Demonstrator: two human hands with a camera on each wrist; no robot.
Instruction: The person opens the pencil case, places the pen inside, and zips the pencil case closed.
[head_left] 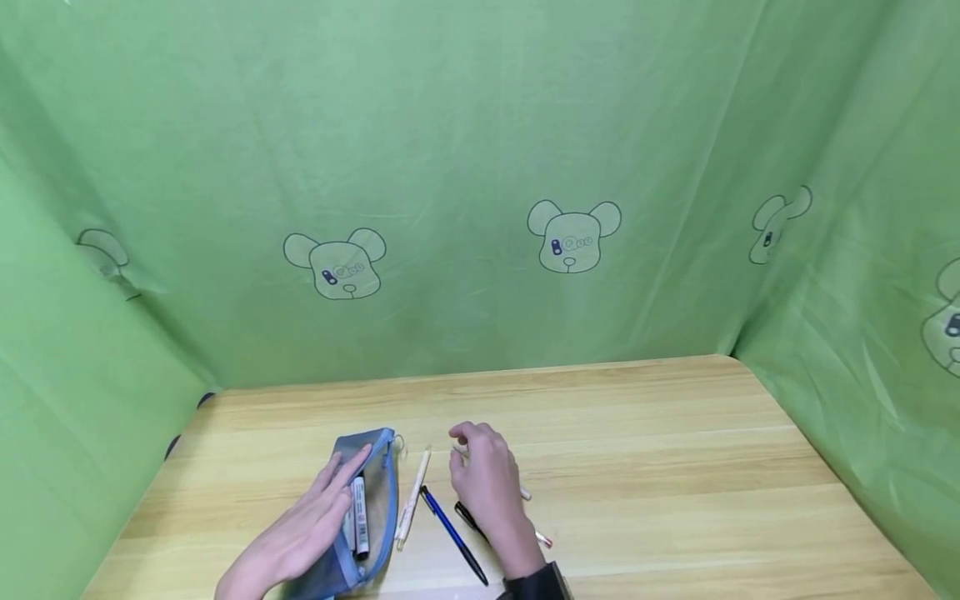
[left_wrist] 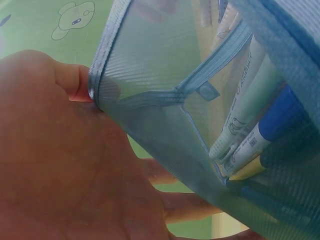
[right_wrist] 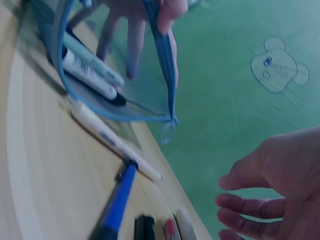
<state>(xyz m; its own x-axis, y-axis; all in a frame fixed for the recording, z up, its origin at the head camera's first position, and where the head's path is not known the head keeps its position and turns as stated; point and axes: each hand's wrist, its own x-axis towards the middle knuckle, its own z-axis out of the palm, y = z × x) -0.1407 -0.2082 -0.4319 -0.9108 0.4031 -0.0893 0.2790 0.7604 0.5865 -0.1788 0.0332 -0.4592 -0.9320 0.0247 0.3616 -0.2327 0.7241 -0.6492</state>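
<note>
Green cloth walls (head_left: 450, 125) with bear outlines around wooden table (head_left: 675, 450); left hand (head_left: 315, 521) grips rim of blue mesh pouch (head_left: 393, 504), thumb on 1 side, fingers on other; markers (head_left: 362, 517) inside, near left fingers; right hand (head_left: 489, 483) grasps nothing, fingers loosely bent; between hands, white pen (head_left: 412, 500), blue pen (head_left: 453, 533); black pen (head_left: 469, 520), red-tipped pen (head_left: 543, 540) partly hidden by right hand.

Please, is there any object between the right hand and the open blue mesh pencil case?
Yes, two: a slim white pen beside the blue mesh pencil case, and a long blue-and-black pen nearer the right hand. Both lie on the pale wooden table, so passing above them would probably be enough.
</note>
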